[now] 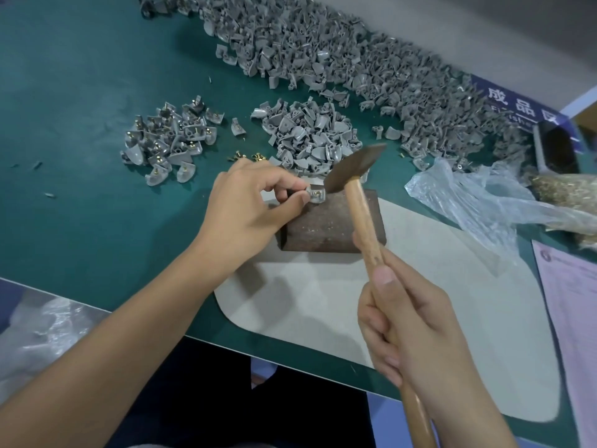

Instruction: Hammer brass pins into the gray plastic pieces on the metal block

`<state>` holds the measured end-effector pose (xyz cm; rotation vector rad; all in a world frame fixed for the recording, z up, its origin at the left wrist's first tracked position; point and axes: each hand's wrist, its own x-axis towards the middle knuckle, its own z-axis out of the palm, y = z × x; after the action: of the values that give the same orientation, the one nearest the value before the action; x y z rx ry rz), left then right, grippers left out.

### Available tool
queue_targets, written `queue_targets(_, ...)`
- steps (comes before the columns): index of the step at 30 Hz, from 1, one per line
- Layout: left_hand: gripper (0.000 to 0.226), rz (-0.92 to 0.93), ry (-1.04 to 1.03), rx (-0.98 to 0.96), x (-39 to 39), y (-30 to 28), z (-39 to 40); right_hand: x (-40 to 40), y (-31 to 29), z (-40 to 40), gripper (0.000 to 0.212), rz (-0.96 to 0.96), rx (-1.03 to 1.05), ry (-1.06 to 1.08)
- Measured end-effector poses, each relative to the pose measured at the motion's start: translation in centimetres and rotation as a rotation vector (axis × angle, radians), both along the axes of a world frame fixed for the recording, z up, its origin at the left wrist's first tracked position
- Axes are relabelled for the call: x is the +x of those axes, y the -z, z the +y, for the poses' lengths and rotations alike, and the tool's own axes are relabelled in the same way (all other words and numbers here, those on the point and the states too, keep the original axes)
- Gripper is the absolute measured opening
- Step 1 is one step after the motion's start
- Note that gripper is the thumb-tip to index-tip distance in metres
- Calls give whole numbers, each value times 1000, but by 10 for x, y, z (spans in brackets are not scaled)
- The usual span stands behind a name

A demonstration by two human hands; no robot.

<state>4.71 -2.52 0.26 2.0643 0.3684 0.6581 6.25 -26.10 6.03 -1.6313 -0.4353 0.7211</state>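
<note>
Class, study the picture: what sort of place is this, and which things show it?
Probably a small factory assembly bench: heaps of gray plastic pieces on a green mat, a metal block as anvil, and a hammer.

A small gray plastic piece (315,196) with a brass pin (318,194) seated in it is held at the far left corner of the dark rusty metal block (326,227), the blurred wooden-handled hammer (353,171) being poised with its head just beside it.
</note>
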Motion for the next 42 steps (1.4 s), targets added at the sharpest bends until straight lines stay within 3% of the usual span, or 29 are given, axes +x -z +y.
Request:
queue_targets(3, 7, -6, -3, 4, 0, 1, 0, -3, -2, 3, 39, -29, 91, 30)
queue_targets(7, 11, -13, -1, 14, 0, 1, 0, 0, 0, 4, 34, 7, 6, -17)
queue_targets(19, 3, 16, -11, -20, -1, 0, 0, -3, -2, 2, 39, -49, 111, 64)
queue_targets(23, 5, 12, -10, -8, 0, -1, 0, 5, -1, 0, 39, 17, -20, -35)
queue_targets(27, 7, 11, -9, -3, 0, -1, 0, 2, 3, 2, 41, -11, 64, 33)
queue_targets(31, 7, 5, -1, -7, 0, -1, 0, 5, 7, 2, 39, 0, -22, -57)
queue_targets(35, 4, 10, -6, -9, 0, -2, 1, -1, 8, 3, 41, -25, 27, -7)
queue_targets(38, 4, 3, -10, -1, -1, -2, 0, 2, 4, 1, 37, 14, -48, -34)
queue_targets(42, 5, 22, -9, 21, -1, -2, 0, 2, -2, -6, 35, -113, -45, 113)
